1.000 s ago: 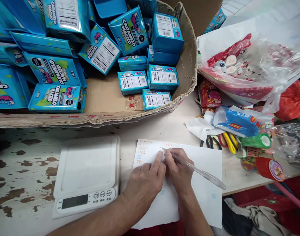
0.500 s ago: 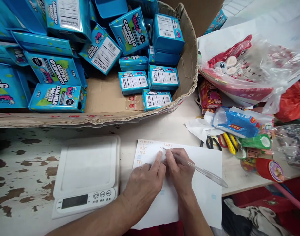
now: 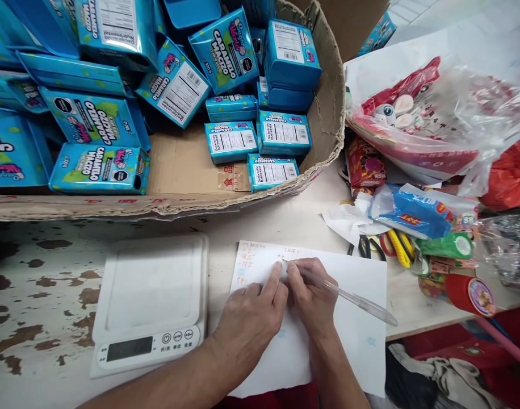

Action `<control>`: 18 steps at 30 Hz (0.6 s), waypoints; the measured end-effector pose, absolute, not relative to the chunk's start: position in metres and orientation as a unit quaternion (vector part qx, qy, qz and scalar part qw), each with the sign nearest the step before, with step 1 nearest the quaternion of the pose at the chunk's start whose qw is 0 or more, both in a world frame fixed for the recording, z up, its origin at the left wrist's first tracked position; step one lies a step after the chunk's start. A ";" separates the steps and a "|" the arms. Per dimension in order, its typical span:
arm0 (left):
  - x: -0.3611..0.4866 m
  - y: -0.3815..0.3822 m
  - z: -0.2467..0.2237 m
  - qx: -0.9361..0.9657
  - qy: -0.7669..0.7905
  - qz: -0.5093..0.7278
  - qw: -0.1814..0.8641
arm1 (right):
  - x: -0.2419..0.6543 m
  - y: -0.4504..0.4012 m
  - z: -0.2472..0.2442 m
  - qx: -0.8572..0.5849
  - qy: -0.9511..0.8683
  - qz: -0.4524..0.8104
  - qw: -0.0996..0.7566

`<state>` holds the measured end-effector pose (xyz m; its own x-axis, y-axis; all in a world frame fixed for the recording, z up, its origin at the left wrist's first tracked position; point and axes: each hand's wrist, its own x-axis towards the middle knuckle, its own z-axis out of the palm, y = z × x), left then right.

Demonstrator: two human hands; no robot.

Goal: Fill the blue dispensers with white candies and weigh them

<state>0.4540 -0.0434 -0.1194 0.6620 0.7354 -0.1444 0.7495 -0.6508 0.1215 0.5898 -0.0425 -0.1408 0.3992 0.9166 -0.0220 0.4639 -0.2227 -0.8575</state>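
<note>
A clear-barrelled pen [image 3: 357, 301] is pinched in my right hand [image 3: 311, 292], its tip on a white sheet of paper [image 3: 353, 352]. Orange handwriting runs along the sheet's upper part, with a few pale blue marks elsewhere. My left hand [image 3: 254, 312] rests on the same sheet, index finger stretched toward the pen tip and the other fingers partly bent; nothing shows in it. To the left of the paper sits a white digital kitchen scale [image 3: 151, 284], its pan bare and its display dark.
A cardboard box [image 3: 175, 170] of blue candy boxes [image 3: 228, 54] stands behind. On the right lie a plastic-wrapped pink package [image 3: 422, 136], a blue packet [image 3: 413, 210], a yellow-handled cutter [image 3: 400, 248], scissors [image 3: 366, 247] and a red-lidded candy jar [image 3: 468, 292]. The table edge [image 3: 434, 321] is at lower right.
A little more orange writing shows beside the pen tip. Both hands keep nearly the same place; the view has shifted very slightly.
</note>
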 end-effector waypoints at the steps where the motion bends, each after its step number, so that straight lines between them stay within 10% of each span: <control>1: 0.454 -0.043 -0.120 0.907 0.410 -0.036 0.084 | 0.590 -0.042 -0.141 -0.732 -0.471 0.277 0.407; 18: 0.454 -0.043 -0.120 0.908 0.404 -0.050 0.101 | 0.590 -0.043 -0.142 -0.746 -0.419 0.295 0.425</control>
<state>0.4540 -0.0427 -0.1202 0.6682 0.7238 -0.1720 0.7439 -0.6529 0.1424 0.5899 -0.0430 -0.1419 0.4754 0.8758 -0.0837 0.3745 -0.2876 -0.8815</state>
